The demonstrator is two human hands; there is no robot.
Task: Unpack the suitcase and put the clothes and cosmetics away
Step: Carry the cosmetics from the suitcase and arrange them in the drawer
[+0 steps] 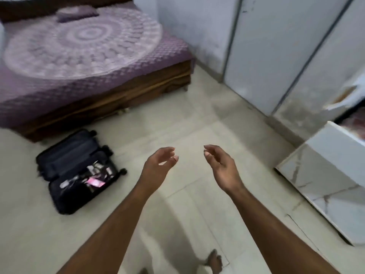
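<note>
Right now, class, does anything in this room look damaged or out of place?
Yes. The white cabinet panel at the right edge is chipped, showing brown material beneath. The open suitcase lies on the floor with small items jumbled inside.

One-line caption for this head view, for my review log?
Both hands, left hand and right hand, empty over the floor; open suitcase with cosmetics lies beside the bed.

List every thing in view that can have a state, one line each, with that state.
suitcase: open flat on the floor, small items inside one half
left hand: open, holding nothing
right hand: open, holding nothing
wardrobe doors: closed
drawer: pulled out at the right
bed: made, purple patterned cover
</note>
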